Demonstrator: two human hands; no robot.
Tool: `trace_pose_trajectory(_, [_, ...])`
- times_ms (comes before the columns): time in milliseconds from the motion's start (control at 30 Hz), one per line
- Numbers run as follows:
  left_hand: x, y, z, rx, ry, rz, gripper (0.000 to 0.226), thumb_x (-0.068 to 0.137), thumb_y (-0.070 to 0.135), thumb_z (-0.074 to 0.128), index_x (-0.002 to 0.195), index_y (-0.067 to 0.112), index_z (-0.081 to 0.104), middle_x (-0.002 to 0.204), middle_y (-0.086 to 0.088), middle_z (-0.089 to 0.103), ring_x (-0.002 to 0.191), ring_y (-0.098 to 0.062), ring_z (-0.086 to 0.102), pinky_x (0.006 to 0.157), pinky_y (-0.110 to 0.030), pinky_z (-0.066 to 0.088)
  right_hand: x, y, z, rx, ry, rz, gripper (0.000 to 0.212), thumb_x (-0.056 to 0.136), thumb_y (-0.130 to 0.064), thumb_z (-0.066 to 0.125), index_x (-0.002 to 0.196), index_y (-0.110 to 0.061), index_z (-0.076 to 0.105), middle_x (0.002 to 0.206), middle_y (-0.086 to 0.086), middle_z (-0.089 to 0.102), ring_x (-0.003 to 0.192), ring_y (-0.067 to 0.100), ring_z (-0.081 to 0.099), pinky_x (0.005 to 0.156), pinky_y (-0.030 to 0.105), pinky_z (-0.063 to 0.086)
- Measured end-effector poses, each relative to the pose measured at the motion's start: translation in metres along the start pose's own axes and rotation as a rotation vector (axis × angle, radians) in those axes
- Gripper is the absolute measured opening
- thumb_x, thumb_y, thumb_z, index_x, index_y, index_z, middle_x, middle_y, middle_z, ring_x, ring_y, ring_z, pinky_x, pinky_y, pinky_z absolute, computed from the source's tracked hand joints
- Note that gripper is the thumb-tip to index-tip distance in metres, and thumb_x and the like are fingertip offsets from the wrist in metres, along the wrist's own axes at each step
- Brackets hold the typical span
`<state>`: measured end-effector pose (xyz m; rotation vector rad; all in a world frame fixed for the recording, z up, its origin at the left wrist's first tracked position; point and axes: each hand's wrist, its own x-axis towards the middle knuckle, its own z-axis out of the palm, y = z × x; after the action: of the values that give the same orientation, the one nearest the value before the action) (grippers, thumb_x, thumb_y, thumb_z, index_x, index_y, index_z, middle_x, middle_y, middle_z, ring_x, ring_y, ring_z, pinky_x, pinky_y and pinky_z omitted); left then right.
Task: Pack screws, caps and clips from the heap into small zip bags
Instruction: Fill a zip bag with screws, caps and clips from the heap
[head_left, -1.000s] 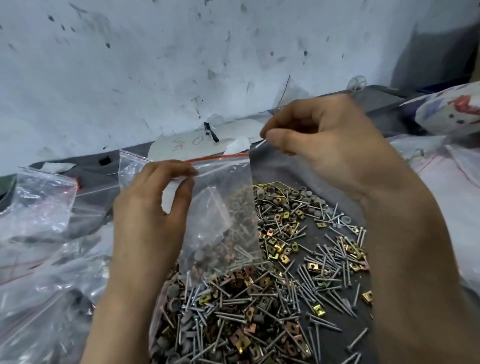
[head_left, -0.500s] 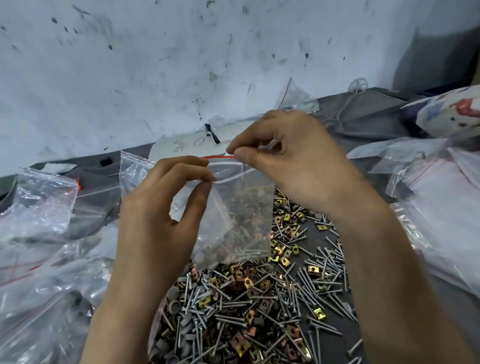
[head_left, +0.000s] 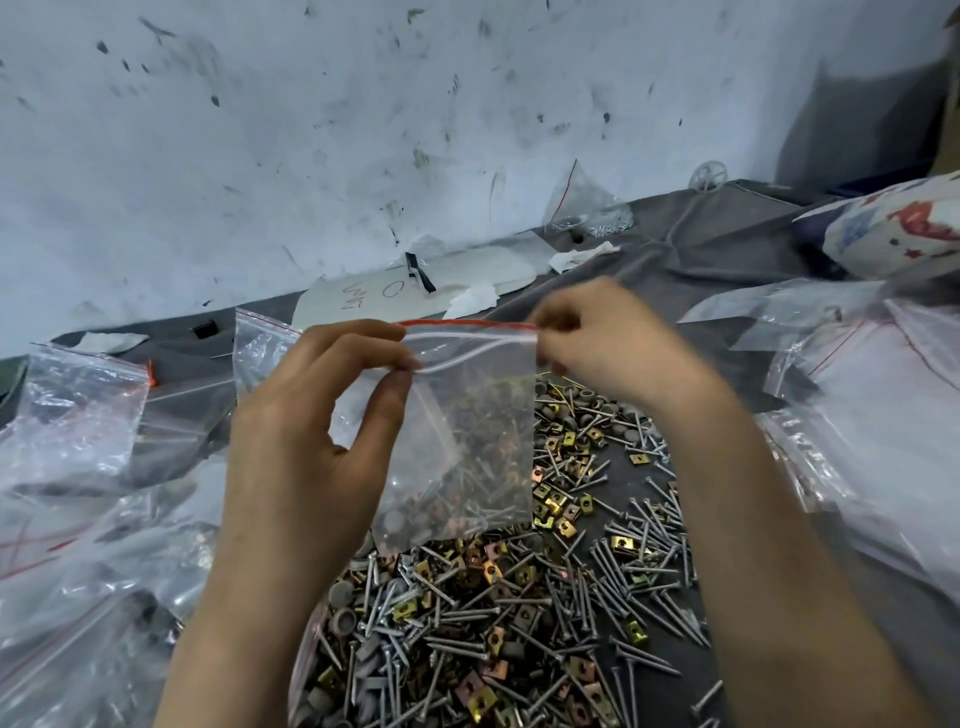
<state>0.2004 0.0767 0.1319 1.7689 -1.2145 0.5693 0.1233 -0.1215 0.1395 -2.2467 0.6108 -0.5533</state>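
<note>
A: Well, nearest to us, what lies on the table (head_left: 727, 244)?

B: A heap (head_left: 498, 623) of loose hardware on the grey cloth: long grey screws (head_left: 644, 587), brass-coloured square clips (head_left: 563, 527) and round grey caps (head_left: 343, 621), spread from the near edge towards the middle.

A: And the hands?

B: Both are raised just above the heap, with one small clear zip bag (head_left: 467, 431) held between them. The left hand (head_left: 311, 441) has thumb and forefinger closed on the bag's top at its left end, the other fingers curled loosely. The right hand (head_left: 608, 343) pinches the top right corner, beside the red strip along the mouth. The white zip line sags apart in the middle, so the mouth is not fully sealed.

A: Anything in the bag?

B: Yes, screws and a few caps sit at the bottom, which hangs just above the heap.

A: To the sides?

B: Crumpled clear bags (head_left: 78, 415) are piled on the left, more plastic sheets (head_left: 857, 405) on the right.

A: Farther back?

B: A white card (head_left: 415, 291) with handwriting lies near the wall, with a black clip on it. Beyond it, on the right, a small bag (head_left: 582, 208) leans against the scuffed white wall (head_left: 363, 130).
</note>
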Motion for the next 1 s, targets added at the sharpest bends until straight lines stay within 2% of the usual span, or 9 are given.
trace_pose_trajectory(133, [0.0, 0.0, 0.0, 0.013, -0.003, -0.002, 0.01, 0.089, 0.019, 0.056, 0.092, 0.025, 0.064, 0.107, 0.016, 0.063, 0.105, 0.008, 0.057, 0.086, -0.017, 0.047, 0.012, 0.024, 0.027, -0.32, -0.304, 0.233, 0.012, 0.08, -0.016, 0.07, 0.071, -0.01, 0.063, 0.067, 0.006, 0.063, 0.06, 0.019, 0.059, 0.056, 0.023, 0.046])
trace_pose_trajectory(233, [0.0, 0.0, -0.002, 0.019, 0.001, 0.006, 0.01, 0.089, 0.019, 0.056, 0.092, 0.027, 0.062, 0.107, 0.018, 0.062, 0.104, 0.007, 0.057, 0.086, -0.021, 0.049, 0.018, 0.034, 0.041, -0.43, -0.345, 0.316, 0.025, 0.074, -0.025, 0.078, 0.078, -0.012, 0.057, 0.088, 0.008, 0.064, 0.088, 0.027, 0.063, 0.081, 0.034, 0.053])
trace_pose_trajectory(333, [0.001, 0.001, -0.002, 0.017, 0.006, 0.014, 0.011, 0.089, 0.019, 0.056, 0.092, 0.029, 0.061, 0.108, 0.019, 0.062, 0.103, 0.006, 0.058, 0.087, -0.024, 0.049, 0.019, 0.044, 0.053, -0.534, -0.332, 0.373, 0.047, 0.078, -0.026, 0.076, 0.119, -0.011, 0.056, 0.126, 0.011, 0.058, 0.115, 0.032, 0.056, 0.095, 0.04, 0.047])
trace_pose_trajectory(533, [0.0, 0.002, -0.001, 0.021, -0.001, 0.026, 0.011, 0.089, 0.017, 0.057, 0.091, 0.025, 0.063, 0.107, 0.02, 0.061, 0.102, 0.009, 0.057, 0.083, -0.015, 0.046, 0.025, 0.055, 0.061, -0.473, -0.375, 0.358, 0.04, 0.081, -0.019, 0.072, 0.116, -0.007, 0.059, 0.122, 0.013, 0.06, 0.109, 0.032, 0.057, 0.096, 0.042, 0.049])
trace_pose_trajectory(600, [0.0, 0.002, 0.0, 0.021, -0.008, 0.023, 0.01, 0.089, 0.018, 0.057, 0.092, 0.025, 0.064, 0.107, 0.02, 0.061, 0.102, 0.01, 0.056, 0.083, -0.012, 0.045, 0.027, 0.054, 0.051, -0.344, -0.329, 0.31, 0.032, 0.081, -0.019, 0.074, 0.108, -0.006, 0.066, 0.105, 0.011, 0.066, 0.094, 0.025, 0.062, 0.086, 0.033, 0.052])
trace_pose_trajectory(700, [-0.001, 0.003, 0.001, -0.012, -0.026, 0.005, 0.011, 0.089, 0.019, 0.056, 0.092, 0.026, 0.064, 0.11, 0.02, 0.06, 0.104, 0.01, 0.056, 0.085, -0.014, 0.045, 0.024, 0.034, 0.03, 0.152, -0.095, 0.136, 0.008, 0.084, -0.007, 0.069, 0.092, -0.006, 0.071, 0.076, 0.004, 0.065, 0.062, 0.01, 0.054, 0.06, 0.023, 0.043])
trace_pose_trajectory(800, [-0.001, 0.004, 0.003, -0.022, -0.043, 0.01, 0.01, 0.089, 0.02, 0.057, 0.092, 0.026, 0.064, 0.11, 0.017, 0.061, 0.105, 0.007, 0.057, 0.084, -0.014, 0.046, 0.009, 0.001, 0.008, 0.644, 0.109, -0.109, 0.017, 0.083, 0.002, 0.067, 0.08, -0.015, 0.064, 0.062, -0.002, 0.066, 0.054, 0.007, 0.055, 0.055, 0.017, 0.044])
trace_pose_trajectory(900, [-0.001, 0.006, 0.003, -0.023, -0.051, 0.018, 0.01, 0.089, 0.019, 0.057, 0.092, 0.024, 0.065, 0.109, 0.014, 0.063, 0.105, 0.007, 0.057, 0.084, -0.01, 0.043, -0.011, -0.026, -0.006, 0.718, 0.104, -0.365, 0.016, 0.083, -0.004, 0.068, 0.086, -0.019, 0.063, 0.068, 0.0, 0.071, 0.064, 0.008, 0.06, 0.065, 0.023, 0.048])
trace_pose_trajectory(1000, [-0.001, 0.006, 0.003, -0.022, -0.05, 0.02, 0.01, 0.089, 0.017, 0.057, 0.092, 0.022, 0.065, 0.107, 0.013, 0.063, 0.105, 0.005, 0.058, 0.086, -0.01, 0.042, -0.021, -0.035, -0.008, 0.566, -0.025, -0.411, 0.009, 0.083, -0.009, 0.07, 0.088, -0.016, 0.068, 0.077, 0.004, 0.072, 0.075, 0.015, 0.067, 0.079, 0.034, 0.053])
